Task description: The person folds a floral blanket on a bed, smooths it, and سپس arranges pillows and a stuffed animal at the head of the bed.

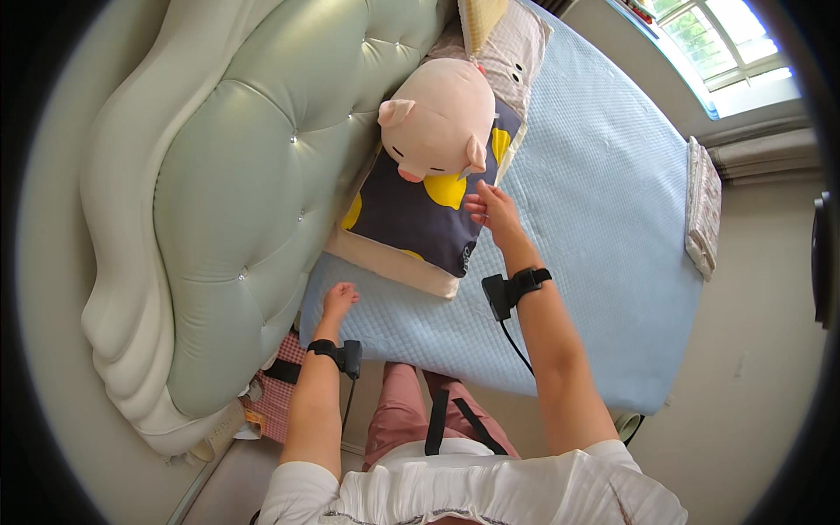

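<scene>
My right hand (493, 209), fingers apart and holding nothing, is over the right edge of a dark pillow with yellow shapes (407, 216). Lower left, above the near part of the blue quilted bed cover (564, 262), my left hand (340, 299) is empty with its fingers loosely curled. A pink plush pig (446, 118) lies on the dark pillow, its snout towards me. Beneath that pillow a cream pillow (394, 265) shows along the near edge. Each wrist wears a black strap with a small box and a cable.
A tufted pale green headboard (236, 197) with a white frame runs along the left. Behind the pig lie a pale pillow (525, 52) and a yellow cushion (482, 23). Folded bedding (703, 207) sits at the bed's far right edge. A red checked cloth (279, 400) is at lower left.
</scene>
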A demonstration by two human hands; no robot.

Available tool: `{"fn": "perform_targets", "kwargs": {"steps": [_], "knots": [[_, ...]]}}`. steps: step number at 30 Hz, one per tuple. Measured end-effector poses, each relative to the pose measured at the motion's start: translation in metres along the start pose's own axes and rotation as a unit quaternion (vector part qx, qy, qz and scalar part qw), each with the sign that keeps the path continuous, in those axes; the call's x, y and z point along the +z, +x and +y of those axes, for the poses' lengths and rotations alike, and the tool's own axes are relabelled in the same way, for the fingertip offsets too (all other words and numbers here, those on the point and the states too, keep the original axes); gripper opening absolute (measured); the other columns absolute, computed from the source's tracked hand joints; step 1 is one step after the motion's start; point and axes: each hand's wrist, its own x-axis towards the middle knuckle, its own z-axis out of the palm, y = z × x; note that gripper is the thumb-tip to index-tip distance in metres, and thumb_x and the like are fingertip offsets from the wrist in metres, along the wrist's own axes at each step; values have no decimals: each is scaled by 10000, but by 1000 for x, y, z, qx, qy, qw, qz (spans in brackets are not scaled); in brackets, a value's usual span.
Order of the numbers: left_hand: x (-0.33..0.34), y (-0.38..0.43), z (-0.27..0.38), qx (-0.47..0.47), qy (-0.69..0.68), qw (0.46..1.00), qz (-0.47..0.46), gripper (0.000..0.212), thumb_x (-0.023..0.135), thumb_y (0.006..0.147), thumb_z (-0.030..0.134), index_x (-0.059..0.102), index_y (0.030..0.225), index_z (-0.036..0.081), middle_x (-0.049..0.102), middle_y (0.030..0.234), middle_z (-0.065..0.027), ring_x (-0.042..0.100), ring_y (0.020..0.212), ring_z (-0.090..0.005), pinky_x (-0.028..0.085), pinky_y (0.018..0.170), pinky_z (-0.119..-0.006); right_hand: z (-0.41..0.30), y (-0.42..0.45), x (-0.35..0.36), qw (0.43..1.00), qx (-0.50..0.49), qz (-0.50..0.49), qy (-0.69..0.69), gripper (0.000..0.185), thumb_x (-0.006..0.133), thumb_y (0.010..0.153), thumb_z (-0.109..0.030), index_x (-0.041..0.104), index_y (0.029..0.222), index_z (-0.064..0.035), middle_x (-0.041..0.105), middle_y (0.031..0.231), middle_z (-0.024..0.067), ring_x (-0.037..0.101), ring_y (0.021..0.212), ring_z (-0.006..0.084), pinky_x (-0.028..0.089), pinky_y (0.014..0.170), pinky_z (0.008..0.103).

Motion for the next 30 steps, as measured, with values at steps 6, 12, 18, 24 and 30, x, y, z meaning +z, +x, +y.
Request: {"fn": "perform_targets", "kwargs": {"steps": [6, 12, 18, 24, 30], "knots": [[54, -24, -24, -102, -21, 991, -79, 231, 491, 921, 225, 564, 1073, 66, 653, 933, -87, 633, 795, -144, 486, 653, -273, -9, 74, 14, 996, 38, 42, 65, 504, 650, 790, -485, 524, 1006, -48, 581, 847, 52, 614, 689, 140, 462, 527, 226], [58, -29, -40, -172, -82, 981, -41, 237, 490, 917, 234, 558, 1082, 78, 645, 960, -70, 627, 836, -146, 486, 690, -282, -38, 97, 0, 993, -105, -31, 34, 223, 604, 847, -296, 585, 873, -75, 564, 684, 14, 555, 557, 103, 443, 536, 218], [81, 9, 6, -120, -152, 981, -8, 236, 511, 901, 231, 557, 1085, 90, 637, 962, -54, 611, 864, -133, 485, 695, -301, -83, 38, -94, 951, -269, -14, 150, 206, 523, 899, -220, 570, 1030, -68, 573, 805, 9, 521, 669, 84, 409, 591, 217], [89, 45, 42, -103, -96, 986, 93, 315, 590, 855, 310, 561, 1101, 116, 622, 991, -21, 584, 931, -160, 476, 707, -335, -2, -63, -227, 949, -266, 143, 94, 239, 540, 896, -259, 535, 1052, -79, 540, 841, -5, 464, 708, 77, 368, 616, 221], [93, 68, 35, -225, -150, 952, 141, 584, 608, 812, 508, 499, 1201, 87, 554, 1121, -67, 523, 1041, -228, 423, 877, -443, 214, -99, -345, 920, 107, 376, 40, 131, 563, 890, -222, 536, 930, -100, 591, 743, 38, 552, 556, 107, 419, 493, 209]]}}
